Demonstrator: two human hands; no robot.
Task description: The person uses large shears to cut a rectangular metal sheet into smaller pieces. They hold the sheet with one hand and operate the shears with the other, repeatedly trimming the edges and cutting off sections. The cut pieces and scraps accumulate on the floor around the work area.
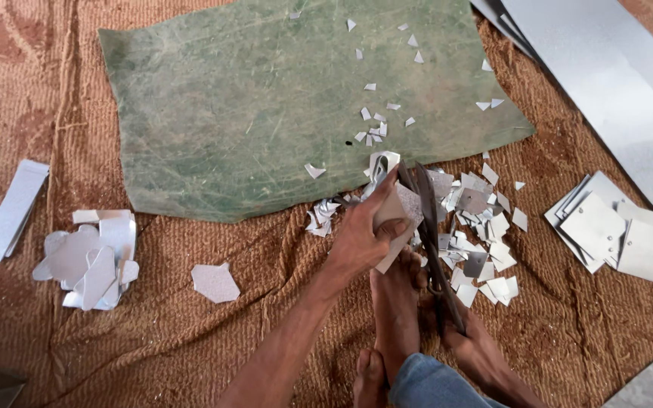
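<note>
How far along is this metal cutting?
Done: a pile of cut shapes lies at left, with offcut scraps around the shears. In hand: the left hand feeds one piece into them. Left: a stack of uncut squares at right.

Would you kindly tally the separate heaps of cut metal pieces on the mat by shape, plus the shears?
Heap of square pieces: 1
Heap of rounded pieces: 1
Heap of small offcuts: 1
Stack of strips: 1
Shears: 1
Total: 5

Brown woven matting (153,332) covers the floor in daylight.
</note>
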